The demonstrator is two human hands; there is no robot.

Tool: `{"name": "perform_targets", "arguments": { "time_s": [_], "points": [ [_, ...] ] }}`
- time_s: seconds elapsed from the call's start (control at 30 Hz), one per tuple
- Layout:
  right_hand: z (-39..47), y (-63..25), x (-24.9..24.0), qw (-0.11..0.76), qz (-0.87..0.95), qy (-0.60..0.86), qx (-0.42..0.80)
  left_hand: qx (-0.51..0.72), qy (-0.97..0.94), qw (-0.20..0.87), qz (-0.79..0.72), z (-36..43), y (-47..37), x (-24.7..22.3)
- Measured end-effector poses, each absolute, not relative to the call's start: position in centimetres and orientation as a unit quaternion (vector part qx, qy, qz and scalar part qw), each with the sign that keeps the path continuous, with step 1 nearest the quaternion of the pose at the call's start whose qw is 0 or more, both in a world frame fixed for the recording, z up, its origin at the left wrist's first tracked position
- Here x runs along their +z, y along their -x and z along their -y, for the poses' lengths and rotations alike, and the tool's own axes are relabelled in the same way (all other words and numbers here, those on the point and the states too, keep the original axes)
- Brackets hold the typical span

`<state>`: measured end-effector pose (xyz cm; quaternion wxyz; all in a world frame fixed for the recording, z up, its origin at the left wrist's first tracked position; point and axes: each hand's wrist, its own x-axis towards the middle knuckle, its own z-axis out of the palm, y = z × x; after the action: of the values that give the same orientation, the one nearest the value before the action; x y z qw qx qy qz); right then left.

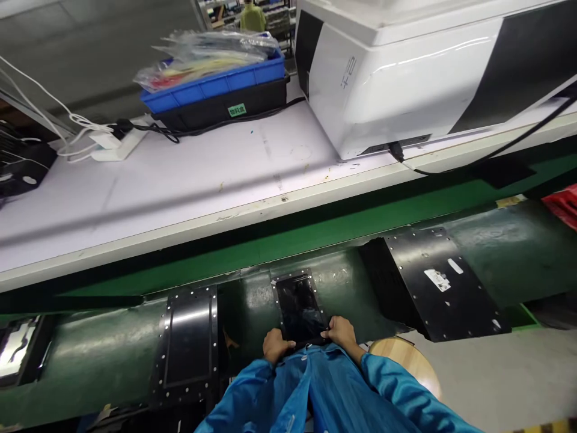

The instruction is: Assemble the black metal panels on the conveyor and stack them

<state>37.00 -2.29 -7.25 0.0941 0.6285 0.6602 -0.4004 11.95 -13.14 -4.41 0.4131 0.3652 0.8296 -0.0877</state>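
Both hands, left hand [276, 345] and right hand [341, 332], are clamped on the near corners of a black panel [300, 307], flanked by a riveted plate [189, 346] on the green belt [496, 252].

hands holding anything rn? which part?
Both hands grip the black panel on the green belt by its near edge: left hand at the left corner, right hand at the right.

A long white workbench [180, 180] crosses the view. On it, a white machine [406, 72] sits at right; stacked blue and black bins [220, 90] stand behind-left. Grey floor [496, 373] lies below.
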Motion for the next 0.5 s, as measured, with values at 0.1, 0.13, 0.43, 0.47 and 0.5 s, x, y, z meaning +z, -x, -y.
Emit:
{"name": "perform_targets", "arguments": {
  "time_s": [0.1,0.13,0.43,0.47,0.5],
  "points": [
    [3.3,-37.3,-7.1,0.086,-0.673,-0.623,-0.389,-0.085,-0.388,0.405,-0.823,14.0,-12.3,-4.1],
    [3.6,-37.5,-7.2,0.084,-0.68,-0.618,-0.386,-0.081,-0.397,0.402,-0.821,14.3,-12.5,-4.1],
    [-2.0,-35.2,-6.0,-0.025,-0.74,-0.567,-0.362,-0.065,-0.43,0.327,-0.839,9.9,-9.0,-4.1],
    [-3.5,-34.1,-5.6,-0.055,-0.741,-0.57,-0.351,-0.038,-0.444,0.298,-0.844,8.1,-8.2,-3.8],
    [-5.2,-32.9,-5.3,-0.076,-0.743,-0.569,-0.346,-0.008,-0.459,0.271,-0.846,6.1,-7.6,-3.5]
  ]
}}
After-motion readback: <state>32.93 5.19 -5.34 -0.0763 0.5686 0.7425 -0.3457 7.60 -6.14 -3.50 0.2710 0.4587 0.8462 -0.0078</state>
